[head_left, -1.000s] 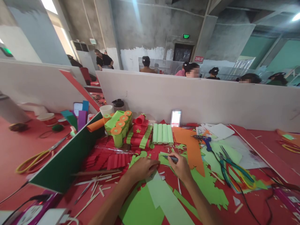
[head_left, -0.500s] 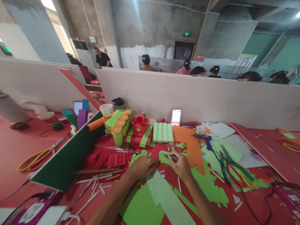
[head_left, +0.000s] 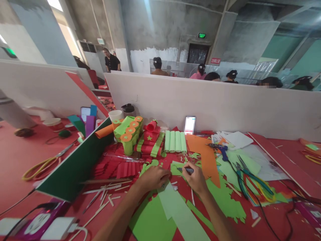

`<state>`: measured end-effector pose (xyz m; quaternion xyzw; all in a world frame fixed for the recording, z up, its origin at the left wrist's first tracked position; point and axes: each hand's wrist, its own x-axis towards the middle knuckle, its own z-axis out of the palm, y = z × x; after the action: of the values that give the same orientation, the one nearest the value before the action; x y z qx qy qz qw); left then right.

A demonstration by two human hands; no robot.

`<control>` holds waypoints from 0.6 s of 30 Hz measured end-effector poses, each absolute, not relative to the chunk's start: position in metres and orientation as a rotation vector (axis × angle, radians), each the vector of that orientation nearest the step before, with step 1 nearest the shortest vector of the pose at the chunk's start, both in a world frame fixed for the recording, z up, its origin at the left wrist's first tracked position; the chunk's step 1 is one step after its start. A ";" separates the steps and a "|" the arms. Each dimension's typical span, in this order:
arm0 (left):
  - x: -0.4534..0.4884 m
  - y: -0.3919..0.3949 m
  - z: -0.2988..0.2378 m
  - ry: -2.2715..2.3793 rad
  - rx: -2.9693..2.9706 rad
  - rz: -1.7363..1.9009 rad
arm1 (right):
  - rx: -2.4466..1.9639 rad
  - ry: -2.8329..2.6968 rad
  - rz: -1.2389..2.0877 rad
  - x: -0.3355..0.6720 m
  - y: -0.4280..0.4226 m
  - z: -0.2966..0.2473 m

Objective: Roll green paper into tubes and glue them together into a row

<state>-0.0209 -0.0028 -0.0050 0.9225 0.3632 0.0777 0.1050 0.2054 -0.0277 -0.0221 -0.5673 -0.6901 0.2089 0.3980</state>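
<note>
My right hand [head_left: 194, 177] is closed around a dark pen [head_left: 186, 170], its tip over a small light green piece of paper [head_left: 178, 164]. A faint curved line shows on that paper, left of the pen. At the paper's left edge lies my left hand [head_left: 155, 177], fingers curled and touching it; its fingertips are partly hidden. Below the hands, a pale green strip [head_left: 184, 214] crosses a brighter green sheet [head_left: 150, 217]. Jagged green offcuts [head_left: 227, 199] lie right of my right forearm.
Behind the hands stand pale green paper rolls [head_left: 176, 141], red rolls [head_left: 149, 139] and a green-orange paper model [head_left: 129, 132]. To the right lie orange paper [head_left: 210, 164], a glue gun [head_left: 220, 149] and pliers [head_left: 242, 170]. A dark green board [head_left: 75, 162] stands left; wooden sticks [head_left: 100, 207] lie nearby.
The pen has shifted slightly right and tilts differently in my right hand, and a curved line is now visible on the paper. My left hand stays in place. The view has shifted slightly.
</note>
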 end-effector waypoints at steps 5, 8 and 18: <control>-0.022 -0.002 -0.006 1.064 2.709 0.243 | -1.439 -1.744 0.522 0.205 -0.027 -0.023; -0.022 -0.003 -0.006 1.072 2.702 0.254 | -1.437 -1.742 0.526 0.206 -0.027 -0.022; -0.022 -0.003 -0.005 1.089 2.690 0.259 | -1.391 -1.702 0.651 0.204 -0.030 -0.019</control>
<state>-0.0218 -0.0032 -0.0054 0.9172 0.3714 0.0884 0.1138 0.2040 -0.0303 -0.0190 -0.5527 -0.6766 0.2588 0.4119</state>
